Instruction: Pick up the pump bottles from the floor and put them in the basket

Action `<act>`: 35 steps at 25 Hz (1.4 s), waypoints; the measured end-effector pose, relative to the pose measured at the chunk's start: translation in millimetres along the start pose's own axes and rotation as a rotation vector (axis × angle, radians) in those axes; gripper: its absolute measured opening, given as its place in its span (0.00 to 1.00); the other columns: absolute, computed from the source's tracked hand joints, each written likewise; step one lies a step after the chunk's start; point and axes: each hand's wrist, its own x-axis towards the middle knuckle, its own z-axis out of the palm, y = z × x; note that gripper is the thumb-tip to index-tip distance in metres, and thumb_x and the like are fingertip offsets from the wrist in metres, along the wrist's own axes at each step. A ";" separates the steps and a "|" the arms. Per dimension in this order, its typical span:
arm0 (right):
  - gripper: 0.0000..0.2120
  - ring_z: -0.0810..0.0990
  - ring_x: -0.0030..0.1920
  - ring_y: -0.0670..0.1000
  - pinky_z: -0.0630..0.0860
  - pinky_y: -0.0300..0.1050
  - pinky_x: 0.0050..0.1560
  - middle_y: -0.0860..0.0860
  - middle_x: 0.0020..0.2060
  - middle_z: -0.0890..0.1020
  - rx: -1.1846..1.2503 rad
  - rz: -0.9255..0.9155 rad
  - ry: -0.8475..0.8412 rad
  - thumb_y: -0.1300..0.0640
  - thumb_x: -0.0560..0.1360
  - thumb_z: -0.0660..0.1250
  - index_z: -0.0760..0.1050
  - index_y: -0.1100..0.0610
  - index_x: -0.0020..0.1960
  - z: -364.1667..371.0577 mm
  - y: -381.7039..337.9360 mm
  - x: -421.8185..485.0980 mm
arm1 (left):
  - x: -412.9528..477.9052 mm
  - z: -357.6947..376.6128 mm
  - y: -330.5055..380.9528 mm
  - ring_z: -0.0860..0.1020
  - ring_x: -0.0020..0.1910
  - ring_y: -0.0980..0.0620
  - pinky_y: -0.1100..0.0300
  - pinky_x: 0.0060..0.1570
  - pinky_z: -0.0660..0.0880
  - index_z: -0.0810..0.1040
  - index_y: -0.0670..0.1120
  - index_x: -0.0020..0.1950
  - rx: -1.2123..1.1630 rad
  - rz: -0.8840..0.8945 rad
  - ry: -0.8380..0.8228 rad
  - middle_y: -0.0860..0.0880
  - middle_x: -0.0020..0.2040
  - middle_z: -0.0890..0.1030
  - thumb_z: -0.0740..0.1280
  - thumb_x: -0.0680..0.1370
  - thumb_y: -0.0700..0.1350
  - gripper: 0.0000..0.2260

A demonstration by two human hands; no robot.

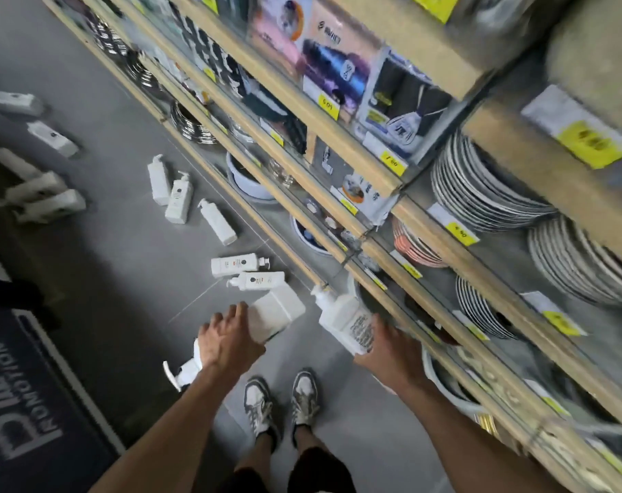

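Head view, looking steeply down: the person stands in a shop aisle with a bottle in each hand. The left hand (231,338) is curled from above around a white square-sided plastic pump bottle (277,313), whose flat base points away from the body. A white pump head shows below the wrist, and I judge it belongs to the same bottle. The right hand (386,346) grips the second white pump bottle with small black print (341,314) from below, its pump pointing towards the long wooden shelf unit (338,265).

Both bottles are lifted clear of the grey tiled floor (124,279). The basket does not appear anywhere in this view, so I cannot tell where it is.

More white bottles lie on the floor: two close ones lying flat (247,274) just ahead of the hands, three further bottles (176,197) near the shelf foot, and a blurred far group (42,197) at the left.

I judge the step in hand is carrying. Two bottles are picked up and not yet put down. The next move calls for turning to find the basket and lowering both bottles inside it before opening the fingers. After that, the two close ones are the nearest to take.
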 end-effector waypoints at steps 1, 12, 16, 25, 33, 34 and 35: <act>0.38 0.83 0.53 0.59 0.74 0.49 0.43 0.54 0.55 0.82 0.013 0.012 0.027 0.37 0.62 0.75 0.70 0.55 0.65 -14.8 3.4 -5.6 | -6.3 -14.4 8.0 0.75 0.60 0.45 0.51 0.58 0.70 0.67 0.50 0.69 0.009 0.026 0.018 0.50 0.63 0.77 0.74 0.67 0.60 0.35; 0.39 0.81 0.57 0.59 0.74 0.50 0.50 0.55 0.61 0.78 0.100 0.033 0.173 0.37 0.66 0.74 0.65 0.56 0.68 -97.3 22.6 -36.6 | -32.7 -88.7 42.9 0.77 0.58 0.43 0.51 0.55 0.72 0.69 0.52 0.67 0.065 0.090 0.119 0.51 0.63 0.79 0.73 0.65 0.62 0.34; 0.40 0.80 0.59 0.59 0.74 0.49 0.53 0.54 0.62 0.77 0.134 0.063 0.182 0.36 0.66 0.74 0.63 0.55 0.69 -108.6 24.7 -44.5 | -26.2 -98.5 52.7 0.77 0.57 0.44 0.50 0.54 0.74 0.70 0.52 0.66 0.101 0.210 0.143 0.51 0.61 0.80 0.73 0.65 0.63 0.33; 0.41 0.82 0.57 0.59 0.76 0.51 0.55 0.53 0.61 0.79 0.208 0.324 0.285 0.37 0.64 0.75 0.64 0.53 0.70 -126.1 15.1 -75.2 | 25.9 -143.5 69.7 0.80 0.55 0.43 0.49 0.51 0.75 0.72 0.51 0.60 0.160 0.495 0.143 0.50 0.57 0.82 0.71 0.65 0.67 0.31; 0.43 0.81 0.58 0.61 0.77 0.54 0.58 0.53 0.59 0.81 0.424 0.663 0.343 0.37 0.62 0.76 0.65 0.52 0.70 -94.0 -8.2 -145.2 | 35.0 -151.2 118.5 0.79 0.56 0.43 0.49 0.51 0.74 0.73 0.52 0.63 0.300 0.862 0.092 0.51 0.57 0.81 0.73 0.64 0.65 0.32; 0.44 0.81 0.59 0.61 0.77 0.54 0.59 0.52 0.60 0.81 0.461 0.716 0.357 0.37 0.62 0.77 0.65 0.52 0.71 -87.6 -8.8 -158.4 | 26.7 -150.2 129.2 0.79 0.57 0.44 0.49 0.52 0.74 0.72 0.52 0.65 0.336 0.911 0.082 0.51 0.58 0.81 0.73 0.65 0.63 0.32; 0.44 0.81 0.59 0.60 0.77 0.54 0.59 0.52 0.60 0.81 0.486 0.770 0.373 0.37 0.62 0.77 0.65 0.52 0.71 -81.2 -8.4 -172.9 | 18.9 -146.3 139.5 0.78 0.58 0.44 0.50 0.52 0.74 0.72 0.53 0.65 0.370 0.947 0.063 0.50 0.58 0.81 0.72 0.65 0.62 0.31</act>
